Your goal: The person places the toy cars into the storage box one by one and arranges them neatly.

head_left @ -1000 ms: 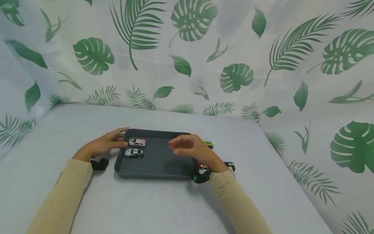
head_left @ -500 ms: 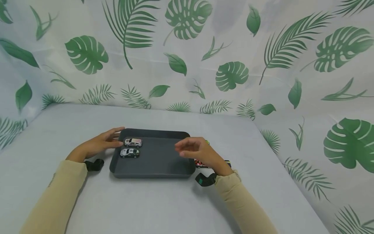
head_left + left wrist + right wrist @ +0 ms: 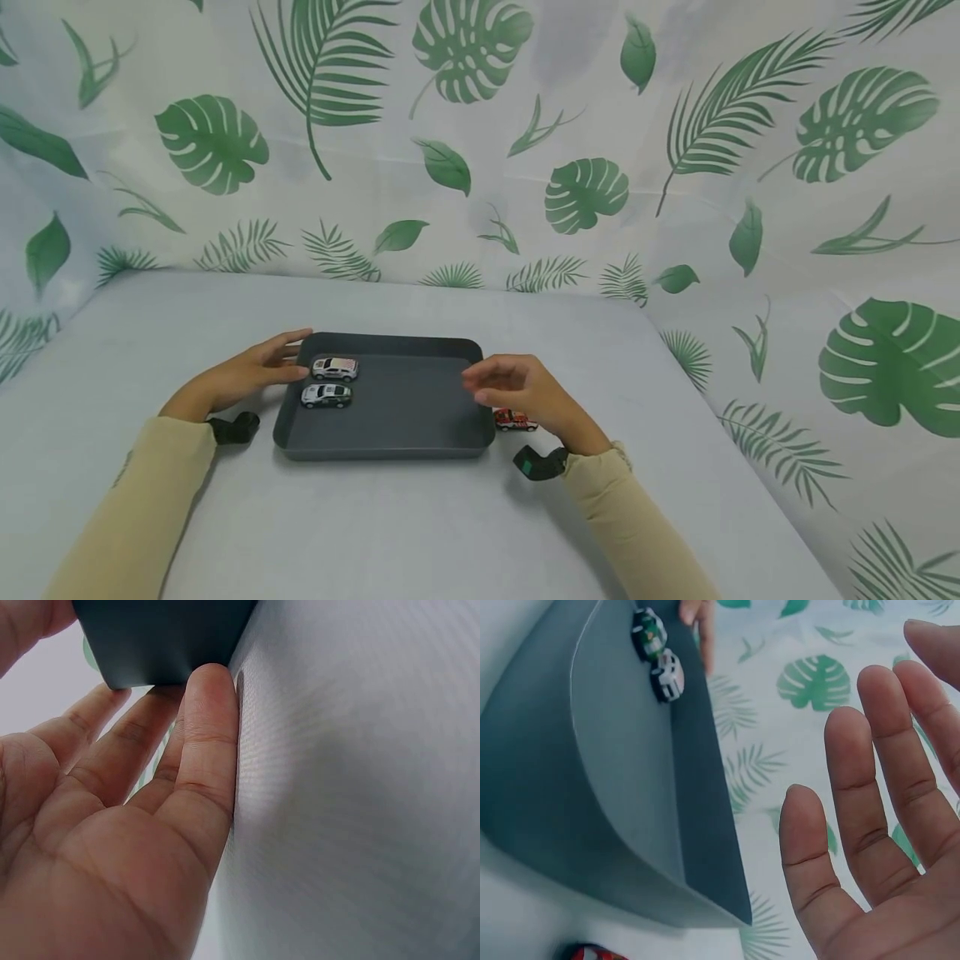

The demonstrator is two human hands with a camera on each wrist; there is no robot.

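Note:
A shallow dark grey tray (image 3: 405, 433) lies on the white cloth. Two toy cars stand inside at its left end: a white and pinkish one (image 3: 334, 368) and, nearer me, a white and dark green one (image 3: 326, 396). My left hand (image 3: 232, 383) is at the tray's left wall, its thumb by the rim; in the left wrist view its extended fingertips (image 3: 210, 697) touch the outer wall. Above the right rim hovers my right hand (image 3: 525, 392), fingers apart and holding nothing. Just outside that rim sits a red toy car (image 3: 516, 420), partly covered by the hand.
White cloth (image 3: 360, 533) surrounds the tray. A leaf-patterned curtain (image 3: 480, 192) rises behind the table and along the right side. Black camera mounts sit on my left wrist (image 3: 236, 427) and right wrist (image 3: 540, 463).
My right hand has moved right from over the tray towards its right rim, now hiding the yellow-green and black cars seen earlier. Tray and left hand stay put; the head view shifts slightly.

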